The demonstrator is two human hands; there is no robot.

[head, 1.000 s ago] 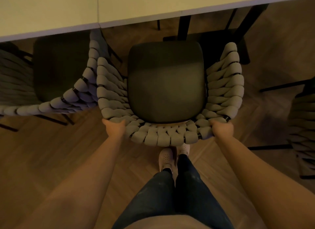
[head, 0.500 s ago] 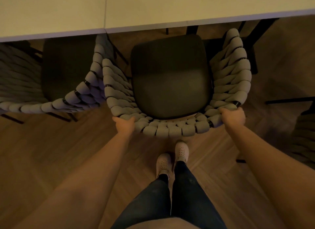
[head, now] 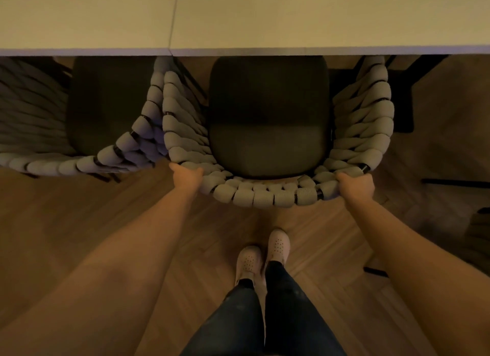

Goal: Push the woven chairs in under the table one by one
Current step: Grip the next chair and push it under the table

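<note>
Woven grey rope wraps the chair (head: pixel 267 133) a person grips at its back rim, left hand (head: pixel 187 176) and right hand (head: pixel 355 187) curled round it, the seat's front edge just under the pale table (head: pixel 238 19)

I see my left hand (head: pixel 187 176) and right hand (head: pixel 355 187) each gripping a rear corner of the woven chair (head: pixel 265 195), arms stretched out ahead. Its dark seat cushion (head: pixel 269 117) reaches the edge of the pale table (head: pixel 265 19), and the armrest tips go under the tabletop. A second chair (head: pixel 114 155) sits just beside it on the left, and my pale shoes (head: pixel 249 261) stand on the wooden floor (head: pixel 79 223).
</note>
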